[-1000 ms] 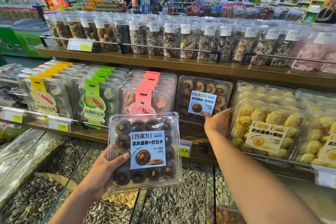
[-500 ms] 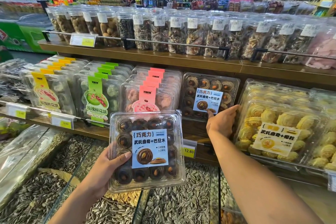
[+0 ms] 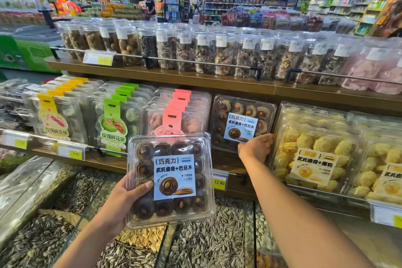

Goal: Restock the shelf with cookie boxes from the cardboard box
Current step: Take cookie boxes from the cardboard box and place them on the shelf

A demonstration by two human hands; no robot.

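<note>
Head view, from where I stood: over the sunflower seed bins (image 3: 206, 235), the left hand (image 3: 124, 200) gripped a clear cookie box (image 3: 171, 180), blue label reading "巧克力 CHOCOLATE 武吒曲奇+巴旦木". Past a "12.80" price tag (image 3: 219, 181), the right hand (image 3: 254, 148) touched the lower corner of a matching box (image 3: 241, 124) standing on the shelf (image 3: 226, 159); whether it gripped, I couldn't tell. Barcoded jars (image 3: 195, 50) lined the tier above.
</note>
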